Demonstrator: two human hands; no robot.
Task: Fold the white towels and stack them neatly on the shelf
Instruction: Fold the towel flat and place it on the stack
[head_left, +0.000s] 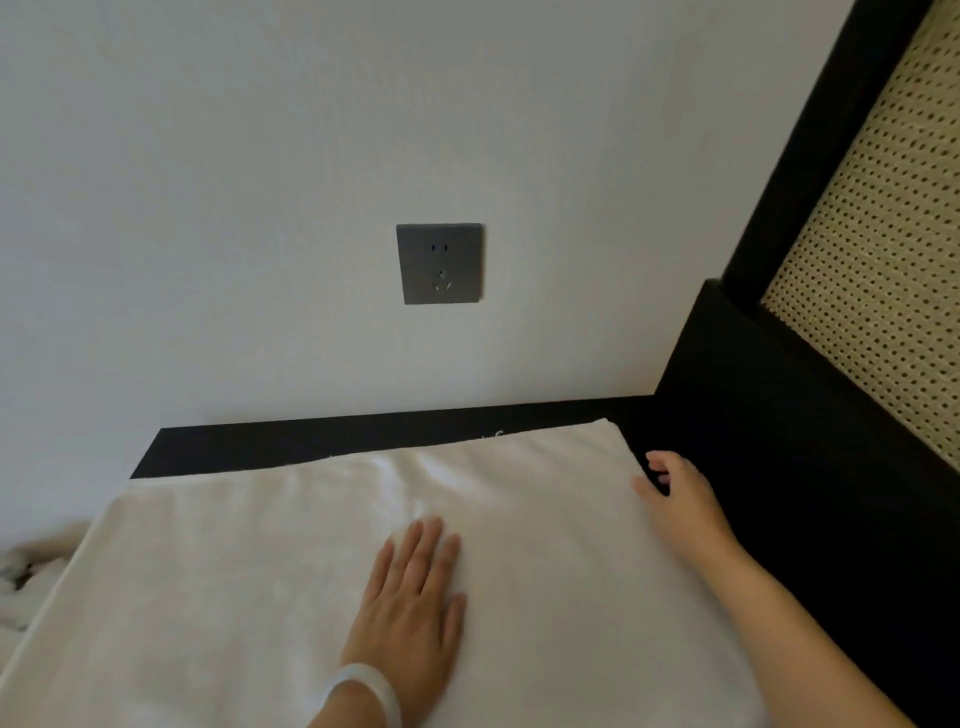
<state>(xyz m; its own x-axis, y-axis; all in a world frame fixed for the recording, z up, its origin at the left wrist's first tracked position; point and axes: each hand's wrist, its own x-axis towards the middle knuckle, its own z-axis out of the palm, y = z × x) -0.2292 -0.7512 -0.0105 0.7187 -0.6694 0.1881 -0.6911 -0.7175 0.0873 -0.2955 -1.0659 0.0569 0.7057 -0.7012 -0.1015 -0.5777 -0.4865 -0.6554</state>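
Left hand (410, 597): fingers together, flat, pressing white terry towel (234, 597) mid-sheet. Right hand (675, 493), at 2 o'clock: fingers curled on towel's right edge; grip unclear. Towel lies spread on black wooden surface (311, 441) below dark grey wall socket (439, 264). Risk: tugging edge w/ light palm pressure could skew the fold.

I have one view only, from the camera on the person's head, tilted forward and down and sitting close over the work. It faces a pale wall (260, 156) with a dark socket (439, 264) near centre. The white towel (234, 597) fills the frame from 6 to 8 o'clock. A black frame with a cane panel (872, 249) runs along 2 to 4 o'clock. Wide-angle bending shows at the edges.
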